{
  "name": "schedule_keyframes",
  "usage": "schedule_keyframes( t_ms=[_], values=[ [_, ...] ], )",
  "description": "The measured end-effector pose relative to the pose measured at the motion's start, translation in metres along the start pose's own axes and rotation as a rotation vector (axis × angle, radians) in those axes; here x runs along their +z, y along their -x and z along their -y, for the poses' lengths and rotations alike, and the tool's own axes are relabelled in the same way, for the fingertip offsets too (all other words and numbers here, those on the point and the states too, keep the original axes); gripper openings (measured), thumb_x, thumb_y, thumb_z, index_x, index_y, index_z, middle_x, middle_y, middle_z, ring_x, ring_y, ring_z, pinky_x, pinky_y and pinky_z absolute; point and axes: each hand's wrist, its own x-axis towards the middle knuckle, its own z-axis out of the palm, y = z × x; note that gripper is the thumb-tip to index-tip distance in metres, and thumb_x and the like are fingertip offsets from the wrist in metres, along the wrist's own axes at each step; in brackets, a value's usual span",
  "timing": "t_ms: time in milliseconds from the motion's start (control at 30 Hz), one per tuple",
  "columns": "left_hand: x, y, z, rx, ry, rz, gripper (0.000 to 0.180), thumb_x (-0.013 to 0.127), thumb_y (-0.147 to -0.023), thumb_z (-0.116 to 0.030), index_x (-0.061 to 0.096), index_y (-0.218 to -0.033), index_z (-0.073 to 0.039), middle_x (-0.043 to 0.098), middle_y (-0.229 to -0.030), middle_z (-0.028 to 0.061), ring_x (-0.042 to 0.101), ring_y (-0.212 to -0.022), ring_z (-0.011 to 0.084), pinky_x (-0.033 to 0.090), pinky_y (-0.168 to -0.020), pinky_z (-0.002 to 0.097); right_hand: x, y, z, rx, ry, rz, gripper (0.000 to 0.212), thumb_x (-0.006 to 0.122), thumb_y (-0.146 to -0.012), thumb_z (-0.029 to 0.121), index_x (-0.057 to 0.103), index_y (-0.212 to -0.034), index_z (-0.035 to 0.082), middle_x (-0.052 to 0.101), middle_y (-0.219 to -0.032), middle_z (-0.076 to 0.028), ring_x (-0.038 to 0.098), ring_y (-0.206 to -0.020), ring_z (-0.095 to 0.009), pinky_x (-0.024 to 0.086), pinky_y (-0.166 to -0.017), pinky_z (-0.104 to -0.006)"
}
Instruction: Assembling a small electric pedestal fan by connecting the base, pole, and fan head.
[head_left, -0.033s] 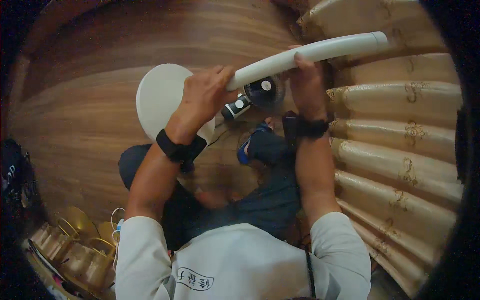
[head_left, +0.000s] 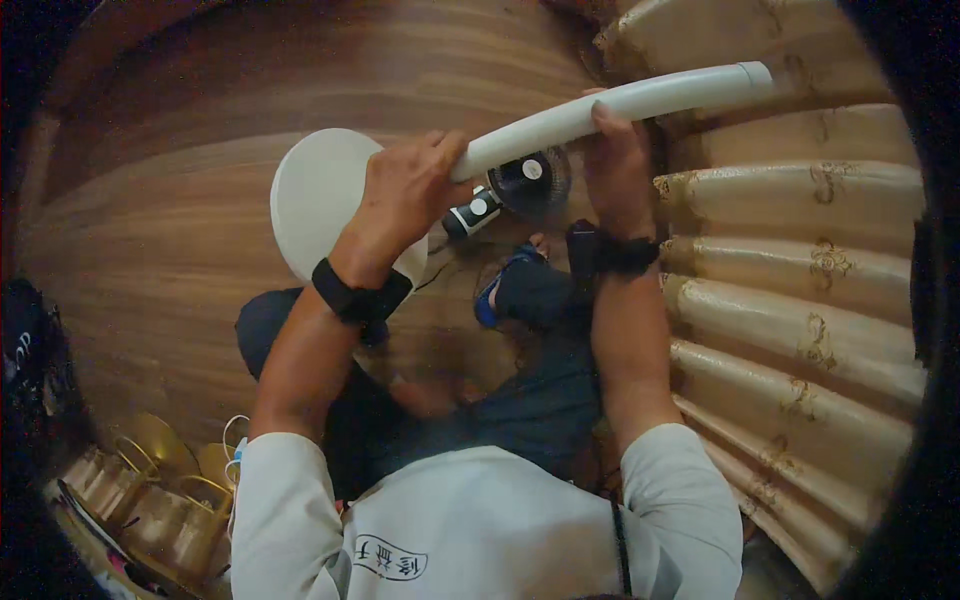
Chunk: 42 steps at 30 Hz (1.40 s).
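Observation:
A long white tube (head_left: 690,93), bowed in this view and with a ring-like band near its far-right end, is held up in front of me with both hands. My left hand (head_left: 415,180) wraps round its left end, hiding where the tube stops. Further along, my right hand (head_left: 612,165) grips the tube from below, its thumb on the near side. Behind my left hand and wrist is a round white disc (head_left: 325,195), partly covered by them; whether the tube joins it, I cannot tell.
Beyond the tube, a black and white fan-like device (head_left: 478,208) lies on the wooden floor (head_left: 180,240). Shiny gold curtains (head_left: 790,260) hang along the right. My foot in a blue sandal (head_left: 490,300) is below the tube. Gold-coloured bags or containers (head_left: 165,510) stand at lower left.

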Motion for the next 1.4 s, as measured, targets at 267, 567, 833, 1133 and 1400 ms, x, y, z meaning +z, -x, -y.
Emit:
schedule_keyframes(
  t_ms=[267, 567, 833, 1133, 1400],
  values=[
    [0.021, 0.002, -0.015, 0.087, 0.025, -0.016, 0.045, 0.081, -0.070, -0.025, 0.062, -0.109, -0.014, 0.067, -0.096, 0.0103, 0.064, -0.092, 0.0340, 0.054, -0.074, 0.0452, -0.011, -0.006, 0.013, 0.008, -0.651, 0.101, 0.022, 0.065, -0.084, 0.011, 0.057, -0.103, 0.005, 0.060, -0.090, -0.010, 0.059, -0.087, -0.024, 0.049, -0.083, -0.0389],
    [0.031, -0.002, -0.025, 0.001, -0.014, -0.066, 0.039, 0.082, -0.065, -0.023, 0.059, -0.093, -0.008, 0.064, -0.085, 0.0105, 0.061, -0.088, 0.0309, 0.052, -0.071, 0.0427, 0.029, -0.008, 0.016, -0.060, -0.577, -0.109, 0.017, 0.068, -0.081, 0.007, 0.051, -0.083, 0.009, 0.049, -0.072, -0.004, 0.054, -0.069, -0.019, 0.049, -0.069, -0.0392],
    [0.033, -0.002, -0.026, 0.061, 0.179, 0.029, 0.040, 0.080, -0.067, -0.022, 0.060, -0.097, -0.006, 0.062, -0.083, 0.0152, 0.062, -0.083, 0.0362, 0.050, -0.071, 0.0473, 0.016, -0.008, 0.012, -0.109, -0.643, 0.044, 0.015, 0.063, -0.079, 0.004, 0.049, -0.080, 0.009, 0.046, -0.071, -0.003, 0.050, -0.065, -0.017, 0.047, -0.064, -0.0357],
    [0.025, 0.011, -0.046, -0.066, 0.968, 0.695, 0.039, 0.070, -0.072, -0.016, 0.063, -0.108, -0.003, 0.069, -0.087, 0.0114, 0.066, -0.083, 0.0197, 0.051, -0.075, 0.0364, -0.012, -0.008, 0.032, -0.115, -0.775, 0.809, 0.020, 0.065, -0.080, 0.009, 0.044, -0.083, 0.011, 0.044, -0.075, -0.002, 0.049, -0.066, -0.014, 0.048, -0.063, -0.0325],
    [0.031, 0.009, -0.021, -0.082, 0.540, 0.283, 0.045, 0.072, -0.073, -0.024, 0.064, -0.116, -0.009, 0.069, -0.095, 0.0207, 0.067, -0.087, 0.0388, 0.051, -0.075, 0.0473, 0.005, 0.019, 0.056, -0.097, 0.346, 0.120, 0.058, 0.075, -0.081, 0.045, 0.058, -0.115, 0.001, 0.061, -0.100, -0.007, 0.058, -0.088, -0.015, 0.049, -0.077, -0.0318]
  ],
)
